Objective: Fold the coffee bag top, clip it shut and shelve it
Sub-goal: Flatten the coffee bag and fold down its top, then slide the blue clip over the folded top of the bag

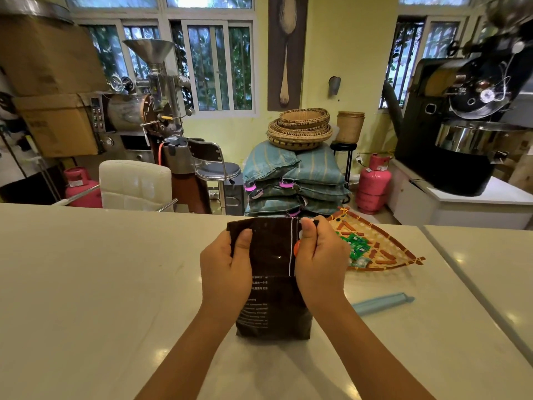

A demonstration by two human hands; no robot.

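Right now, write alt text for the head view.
Two bare hands, left hand and right hand, grip the top of an upright dark coffee bag standing on a pale counter. A light blue clip lies to its right, coffee roasting machines behind.

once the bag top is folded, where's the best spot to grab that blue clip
Probably the middle of the light blue bag clip, pinched across its narrow width from above with the right hand. It lies flat on the white counter, right of the coffee bag, long and thin with both sides clear.
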